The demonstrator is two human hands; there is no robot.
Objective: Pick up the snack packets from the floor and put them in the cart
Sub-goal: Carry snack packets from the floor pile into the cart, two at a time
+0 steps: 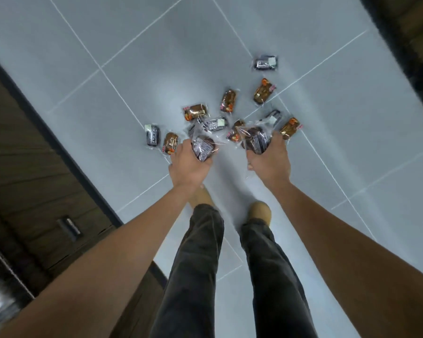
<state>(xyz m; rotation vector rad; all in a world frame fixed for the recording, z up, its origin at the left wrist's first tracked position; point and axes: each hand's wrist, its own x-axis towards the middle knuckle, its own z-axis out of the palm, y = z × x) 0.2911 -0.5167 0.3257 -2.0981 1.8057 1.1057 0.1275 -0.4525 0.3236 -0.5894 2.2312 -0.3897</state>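
Several small snack packets lie scattered on the grey tiled floor (132, 57) ahead of my feet: brown ones such as a packet (195, 112) near the middle and another (263, 91) further right, and dark ones such as a packet (266, 62) at the far end and one (152, 135) on the left. My left hand (188, 164) grips a dark snack packet (202, 147). My right hand (270, 159) grips another dark snack packet (257, 140). Both hands hover above the pile. No cart is in view.
A dark wooden cabinet (29, 172) with a black edge runs along the left, with a recessed handle (69, 228). Dark furniture (410, 45) fills the top right corner. My legs and tan shoes (259, 213) stand just behind the packets.
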